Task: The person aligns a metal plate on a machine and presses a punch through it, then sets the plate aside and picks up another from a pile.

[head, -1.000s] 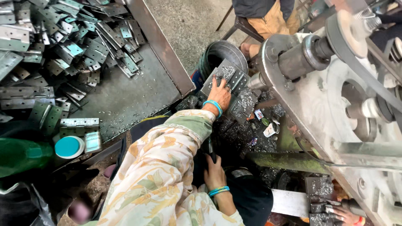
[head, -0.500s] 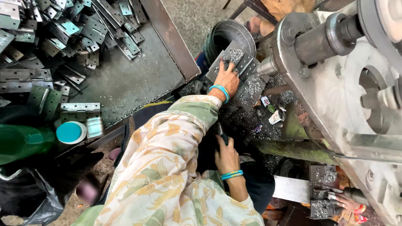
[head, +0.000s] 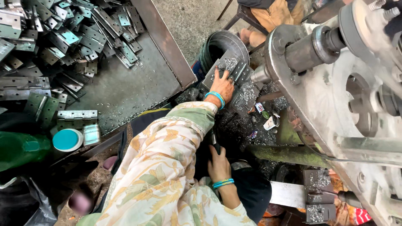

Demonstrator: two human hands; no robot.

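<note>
A grey hinge plate [head: 233,72], strewn with swarf, lies beside the machine [head: 335,96] near the bucket [head: 222,46]; the left hand [head: 223,85] presses it flat, fingers spread; the right hand [head: 218,161] seemingly curls round a dark handle [head: 214,144], perhaps steadying it.

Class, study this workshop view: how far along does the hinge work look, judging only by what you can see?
Done: metal shavings cover the machine bed, so cutting has happened. In hand: the left hand presses a hinge plate by the machine; the right hand grips a dark handle. Left: a big pile of hinges fills the tray.
</note>
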